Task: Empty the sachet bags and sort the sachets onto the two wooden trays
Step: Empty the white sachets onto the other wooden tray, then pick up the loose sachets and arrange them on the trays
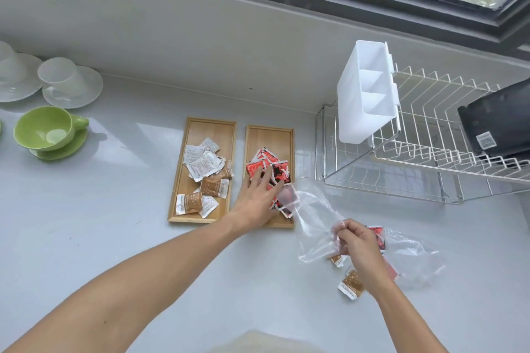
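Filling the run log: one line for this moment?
left hand: on red sachets, right tray | right hand: pinching clear bag | brown sachets: unsorted

Red sachets [268,165], brown-and-white sachets [205,172], pale wooden trays [210,126], green cup [47,127].

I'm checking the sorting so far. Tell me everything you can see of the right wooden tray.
The right wooden tray is a long, pale wood rectangle with a raised rim, flat on the grey counter beside its twin. Its far end is bare; red sachets are piled in its near half. The left hand rests open on them, and a clear plastic bag overlaps its near right corner.
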